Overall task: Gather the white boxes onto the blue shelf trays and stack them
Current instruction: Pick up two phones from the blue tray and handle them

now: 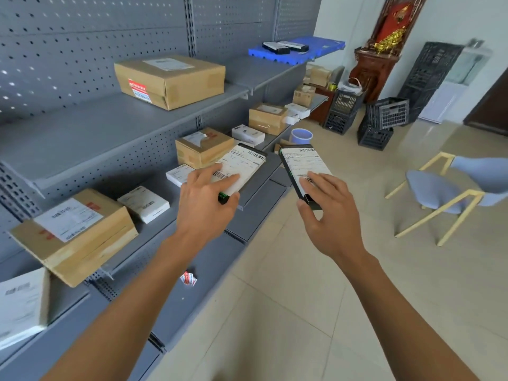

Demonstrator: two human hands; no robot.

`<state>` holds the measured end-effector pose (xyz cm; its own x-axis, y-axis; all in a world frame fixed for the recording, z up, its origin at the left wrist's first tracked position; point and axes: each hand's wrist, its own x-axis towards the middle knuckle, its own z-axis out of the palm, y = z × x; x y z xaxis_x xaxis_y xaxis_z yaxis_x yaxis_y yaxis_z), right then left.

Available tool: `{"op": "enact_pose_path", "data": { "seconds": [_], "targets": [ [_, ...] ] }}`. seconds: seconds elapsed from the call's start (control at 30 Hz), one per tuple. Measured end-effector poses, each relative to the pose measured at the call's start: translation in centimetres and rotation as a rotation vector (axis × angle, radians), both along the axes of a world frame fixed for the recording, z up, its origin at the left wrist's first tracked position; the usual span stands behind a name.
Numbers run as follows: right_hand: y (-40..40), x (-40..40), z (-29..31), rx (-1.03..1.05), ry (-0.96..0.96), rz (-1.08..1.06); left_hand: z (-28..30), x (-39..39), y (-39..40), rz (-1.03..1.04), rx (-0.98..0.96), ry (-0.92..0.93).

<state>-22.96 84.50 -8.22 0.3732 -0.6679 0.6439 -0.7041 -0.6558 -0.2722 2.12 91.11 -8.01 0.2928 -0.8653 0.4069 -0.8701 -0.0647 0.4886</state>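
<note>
Each hand's got a flat dark box with a white shipping label on top. The left hand (204, 200) pinches the left box (242, 169) at its near end, fingers spread over the label, just above the middle shelf's (255, 193) edge. The right hand (327, 213) grips the right box (303, 171) the same way, out over the floor at 3 o'clock from the other. The blue tray (316, 50) sits way up at 12 o'clock on the top shelf with a couple of dark boxes (284, 47) on it. Small white boxes lie on the middle shelf at 9 o'clock of the left hand: one (143, 204) beside a brown carton (74, 235), another (180, 174) just behind the fingers. Blue chair (439, 193) off at 3 o'clock.
</note>
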Motion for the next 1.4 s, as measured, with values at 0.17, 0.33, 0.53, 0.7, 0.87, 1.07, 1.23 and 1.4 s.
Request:
{"op": "enact_pose_path", "data": {
  "seconds": [0.17, 0.33, 0.53, 0.7, 0.87, 1.07, 1.23, 1.4],
  "targets": [
    [-3.2, 0.7, 0.0, -0.005, -0.009, -0.050, 0.2, 1.1, -4.0, -0.051, -0.016, 0.053],
    [-6.9, 0.8, -0.4, -0.009, -0.036, -0.094, 0.3, 1.3, -8.4, -0.082, -0.012, 0.053],
    [-12.8, -0.7, -1.5, 0.001, -0.031, -0.146, -0.2, -0.4, -15.5, -0.126, 0.004, 0.032],
    [-19.9, -3.8, -1.9, 0.014, -0.058, -0.189, 0.4, -3.5, -24.0, -0.160, -0.003, -0.013],
    [-28.3, -6.7, -0.9, 0.049, -0.085, -0.202, 1.6, -6.6, -31.8, -0.159, -0.035, -0.079],
    [-35.9, -8.7, -0.3, 0.067, -0.085, -0.172, 1.4, -8.3, -38.5, -0.123, -0.044, -0.125],
    [-41.0, -9.3, -1.2, 0.070, -0.071, -0.167, 1.4, -9.1, -43.8, -0.113, -0.037, -0.119],
    [-46.8, -8.9, -2.1, 0.066, -0.074, -0.154, 0.7, -8.6, -49.8, -0.112, -0.034, -0.101]
  ]
}}
